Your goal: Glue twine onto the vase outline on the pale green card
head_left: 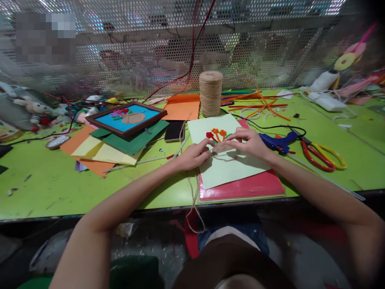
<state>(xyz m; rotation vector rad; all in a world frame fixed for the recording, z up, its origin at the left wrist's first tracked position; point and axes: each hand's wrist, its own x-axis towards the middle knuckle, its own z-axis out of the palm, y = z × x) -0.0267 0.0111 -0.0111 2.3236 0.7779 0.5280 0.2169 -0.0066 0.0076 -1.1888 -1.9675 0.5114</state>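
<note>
Our left hand [196,155] and right hand [250,142] pinch a flat brown twine piece [221,147] below fuzzy red-and-orange flowers [215,131] on pale-green paper [218,173].

Perforated metal screen [135,48] behind lime-green tabletop [60,188]; grey floor [141,239] below, pale scraps strewn.
</note>
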